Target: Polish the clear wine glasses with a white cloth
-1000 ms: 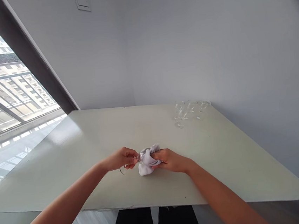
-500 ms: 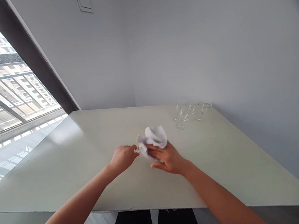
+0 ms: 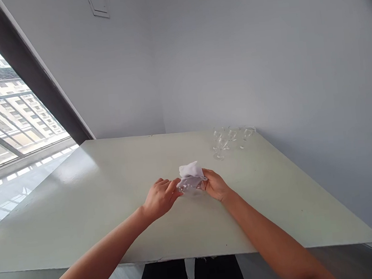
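Observation:
Low over the middle of the table, a clear stemmed glass lies sideways between my hands. My left hand pinches it at the stem end, fingers closed. A crumpled white cloth rests over the top of the glass's bowl. On the other side, my right hand grips the cloth at the rim end, with its fingers partly hidden behind cloth and glass. Whether part of the cloth is inside the bowl, I cannot tell.
Several clear stemmed glasses stand grouped toward the back right of the pale table. Grey walls border the table behind and to the right. A window is at the left, and the table's front edge lies close to my legs.
My right hand has turned from lying spread across the cloth to gripping it at the glass's rim. The cloth has bunched up above the glass, whose bowl now shows more. The view has shifted slightly.

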Demonstrator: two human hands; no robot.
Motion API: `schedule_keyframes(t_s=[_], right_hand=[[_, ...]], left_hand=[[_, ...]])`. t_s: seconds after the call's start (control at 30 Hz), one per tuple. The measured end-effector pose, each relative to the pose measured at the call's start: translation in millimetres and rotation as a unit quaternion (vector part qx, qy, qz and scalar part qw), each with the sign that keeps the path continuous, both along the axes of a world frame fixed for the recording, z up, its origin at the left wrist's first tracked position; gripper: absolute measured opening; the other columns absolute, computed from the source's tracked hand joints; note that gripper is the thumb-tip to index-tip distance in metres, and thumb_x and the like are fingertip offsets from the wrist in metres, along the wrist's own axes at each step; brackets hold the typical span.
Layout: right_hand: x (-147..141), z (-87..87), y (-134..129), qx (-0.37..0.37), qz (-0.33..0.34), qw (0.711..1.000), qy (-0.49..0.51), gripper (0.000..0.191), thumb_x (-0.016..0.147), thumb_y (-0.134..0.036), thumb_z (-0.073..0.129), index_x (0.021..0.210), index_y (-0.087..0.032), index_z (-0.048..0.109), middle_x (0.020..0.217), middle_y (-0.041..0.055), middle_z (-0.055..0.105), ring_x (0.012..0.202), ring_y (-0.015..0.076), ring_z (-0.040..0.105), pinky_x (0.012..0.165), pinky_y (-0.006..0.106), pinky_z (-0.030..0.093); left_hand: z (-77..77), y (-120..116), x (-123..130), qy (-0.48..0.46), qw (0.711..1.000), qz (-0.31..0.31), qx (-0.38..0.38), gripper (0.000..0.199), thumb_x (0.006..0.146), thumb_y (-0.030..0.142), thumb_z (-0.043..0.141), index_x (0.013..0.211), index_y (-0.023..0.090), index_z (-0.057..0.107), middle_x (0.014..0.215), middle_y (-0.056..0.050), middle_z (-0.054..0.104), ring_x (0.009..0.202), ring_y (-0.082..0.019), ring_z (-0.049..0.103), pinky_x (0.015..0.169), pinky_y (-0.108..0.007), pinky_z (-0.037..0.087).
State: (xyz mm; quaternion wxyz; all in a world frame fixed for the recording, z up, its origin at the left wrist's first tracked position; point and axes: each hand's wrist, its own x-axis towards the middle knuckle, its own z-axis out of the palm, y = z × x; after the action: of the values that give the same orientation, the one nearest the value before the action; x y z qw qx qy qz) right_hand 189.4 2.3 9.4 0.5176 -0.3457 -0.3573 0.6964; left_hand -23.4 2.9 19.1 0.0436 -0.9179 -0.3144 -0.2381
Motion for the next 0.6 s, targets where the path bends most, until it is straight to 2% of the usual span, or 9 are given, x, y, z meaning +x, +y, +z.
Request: schedule_keyframes(t_s=[0.07,0.13,0.2,0.33,0.47,0.6], right_hand=[[-6,-4.8,3,-0.054,-0.067,0.993,0.082,0.014,0.073,-0.031,0.059,0.074,-0.018,0.062,0.074,0.002,0.065,0.075,0.0175,0.061,0.066,0.032,0.049],[-15,-6.4,1,-0.075,-0.111,0.982,0.132,0.011,0.074,-0.03,0.055,0.074,-0.02,0.06,0.076,0.0013,0.064,0.077,0.0171,0.061,0.068,0.032,0.051],[-24,-5.8,-3,-0.056,-0.11,0.981,0.149,0.013,0.076,-0.031,0.052,0.08,-0.021,0.059,0.086,0.0023,0.064,0.086,0.0188,0.06,0.073,0.035,0.051],[-40,-5.2,-16,0.039,-0.097,0.987,0.119,0.017,0.079,-0.037,0.05,0.086,-0.023,0.057,0.099,0.0017,0.062,0.101,0.0202,0.055,0.084,0.038,0.046],[-46,-10.8,-21,0.064,-0.099,0.991,0.062,0.024,0.078,-0.042,0.053,0.094,-0.025,0.058,0.106,0.0009,0.06,0.107,0.0189,0.05,0.09,0.036,0.042],[-44,-17.4,-19,0.06,-0.11,0.99,0.07,0.028,0.076,-0.042,0.057,0.1,-0.027,0.058,0.109,-0.0001,0.059,0.107,0.0171,0.05,0.092,0.034,0.039]], left_hand=[[-0.6,3,4,-0.029,0.999,0.026,-0.012,0.021,0.088,0.032,0.039,0.103,0.019,0.047,0.068,0.0,0.06,0.061,-0.012,0.053,0.062,-0.027,0.035],[0.2,6,8,-0.052,0.997,0.06,-0.017,0.021,0.088,0.032,0.039,0.102,0.019,0.048,0.068,0.0,0.06,0.061,-0.012,0.052,0.062,-0.026,0.035],[1.7,10,14,-0.067,0.993,0.099,-0.009,0.021,0.089,0.03,0.038,0.102,0.018,0.048,0.069,-0.001,0.059,0.062,-0.013,0.052,0.061,-0.026,0.034],[1.6,18,31,-0.068,0.985,0.156,0.019,0.022,0.089,0.026,0.034,0.103,0.015,0.047,0.072,-0.003,0.059,0.064,-0.015,0.052,0.06,-0.028,0.034],[-7.1,17,53,-0.074,0.986,0.15,0.009,0.023,0.087,0.017,0.032,0.108,0.013,0.043,0.076,-0.005,0.056,0.067,-0.017,0.051,0.06,-0.029,0.036],[-18.8,10,68,-0.137,0.983,0.119,0.019,0.038,0.083,0.009,0.033,0.12,0.012,0.034,0.092,-0.01,0.052,0.079,-0.018,0.048,0.068,-0.031,0.04]])
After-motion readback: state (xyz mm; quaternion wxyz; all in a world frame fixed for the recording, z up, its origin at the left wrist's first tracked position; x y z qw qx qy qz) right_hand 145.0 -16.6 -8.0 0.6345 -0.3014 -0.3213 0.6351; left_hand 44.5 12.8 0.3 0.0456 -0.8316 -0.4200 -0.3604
